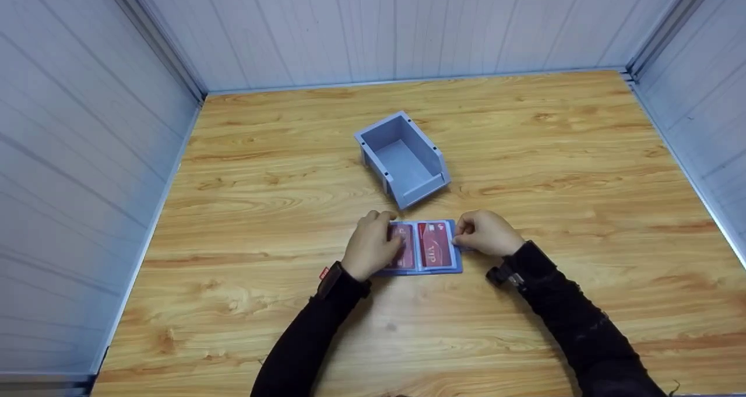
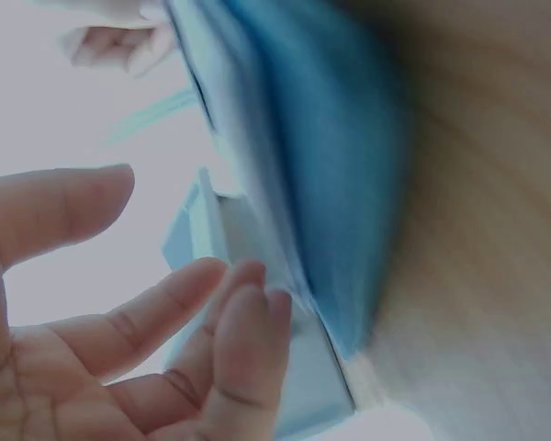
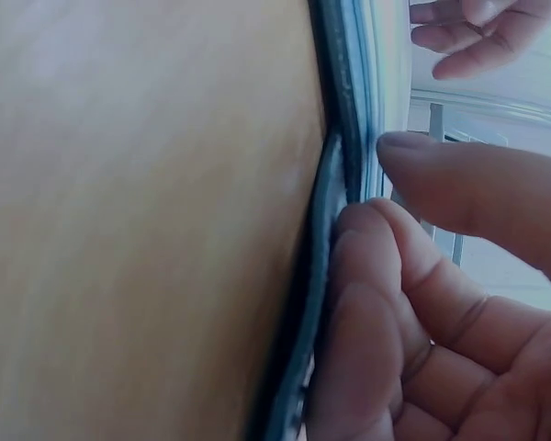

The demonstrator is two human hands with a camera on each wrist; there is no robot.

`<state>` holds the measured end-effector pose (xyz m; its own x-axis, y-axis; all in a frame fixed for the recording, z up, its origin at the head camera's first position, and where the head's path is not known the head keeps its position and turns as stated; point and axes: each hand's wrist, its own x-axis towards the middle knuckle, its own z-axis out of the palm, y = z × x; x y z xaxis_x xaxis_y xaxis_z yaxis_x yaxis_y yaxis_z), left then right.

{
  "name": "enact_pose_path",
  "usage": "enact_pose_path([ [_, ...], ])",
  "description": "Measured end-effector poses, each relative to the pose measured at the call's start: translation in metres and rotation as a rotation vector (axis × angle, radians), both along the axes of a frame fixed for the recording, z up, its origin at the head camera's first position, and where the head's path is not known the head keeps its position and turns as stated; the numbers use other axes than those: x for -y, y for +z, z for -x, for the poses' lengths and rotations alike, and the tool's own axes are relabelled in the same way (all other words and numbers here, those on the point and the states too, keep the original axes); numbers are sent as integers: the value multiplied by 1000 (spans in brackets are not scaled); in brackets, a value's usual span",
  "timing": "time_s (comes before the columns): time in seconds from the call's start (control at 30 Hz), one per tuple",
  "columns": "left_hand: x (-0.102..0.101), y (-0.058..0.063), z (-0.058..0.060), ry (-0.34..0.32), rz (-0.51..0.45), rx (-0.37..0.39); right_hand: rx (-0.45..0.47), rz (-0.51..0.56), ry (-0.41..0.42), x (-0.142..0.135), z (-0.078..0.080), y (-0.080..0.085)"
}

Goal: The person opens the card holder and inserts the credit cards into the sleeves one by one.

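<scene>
A blue card holder (image 1: 458, 264) lies spread on the table, its clear sleeves showing a red card (image 1: 434, 245) on the right page and another red card (image 1: 402, 246) on the left. My left hand (image 1: 371, 245) is over the left page and partly covers it. In the left wrist view its thumb and fingers stand apart, relaxed, beside the blurred blue cover (image 2: 340, 165). At the right edge, my right hand (image 1: 489, 234) pinches the edge of the clear sleeves (image 3: 375, 101) between thumb and curled fingers. How many sleeves it holds I cannot tell.
Just beyond the card holder stands a grey plastic bin (image 1: 402, 161), its low front turned toward the hands. Pale panel walls (image 1: 373, 30) border the wooden table (image 1: 262, 181) at the back and both sides.
</scene>
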<state>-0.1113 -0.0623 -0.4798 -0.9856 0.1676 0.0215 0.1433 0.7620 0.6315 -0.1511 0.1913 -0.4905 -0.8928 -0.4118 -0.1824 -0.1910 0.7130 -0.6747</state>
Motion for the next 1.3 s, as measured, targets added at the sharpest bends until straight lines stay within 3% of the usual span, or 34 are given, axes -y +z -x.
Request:
enact_pose_path([
  [0.23,15,-2,3,22,52,62,-13,-24,5,2,-3,1],
  [0.73,22,-5,6,-31,-3,116,-23,-69,8,7,-8,2],
  [0.93,25,-6,9,-31,-74,146,-35,-54,20,6,-7,2],
  [1.3,28,0,14,43,-280,180,-31,-60,16,5,-5,3],
])
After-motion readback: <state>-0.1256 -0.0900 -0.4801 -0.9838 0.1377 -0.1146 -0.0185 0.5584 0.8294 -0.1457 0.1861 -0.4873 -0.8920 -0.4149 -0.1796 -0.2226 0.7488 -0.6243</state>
